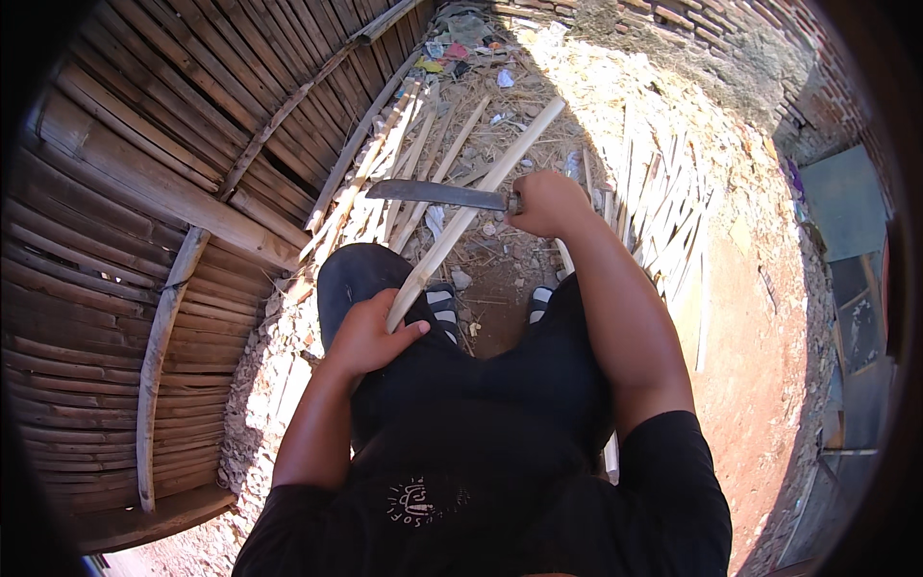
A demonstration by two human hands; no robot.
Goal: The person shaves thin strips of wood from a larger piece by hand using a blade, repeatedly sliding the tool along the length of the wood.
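Observation:
My right hand (550, 205) is closed round the handle of a machete (437, 193), whose long dark blade points left. The blade lies across a pale strip of split bamboo or wood (481, 197); whether it touches the strip I cannot tell. That strip slants from my left thigh up to the far right, its far end past the blade. At its near end, my left hand (370, 334) grips it above my left knee, thumb out along the side. The fingers under the strip are partly hidden.
Several pale strips (420, 159) lie on the ground ahead, and a larger pile (659, 207) is at the right. A slatted bamboo wall (125, 212) rises at the left. Shavings and litter (471, 58) reach a brick wall (769, 58). My sandalled feet (443, 310) are between my knees.

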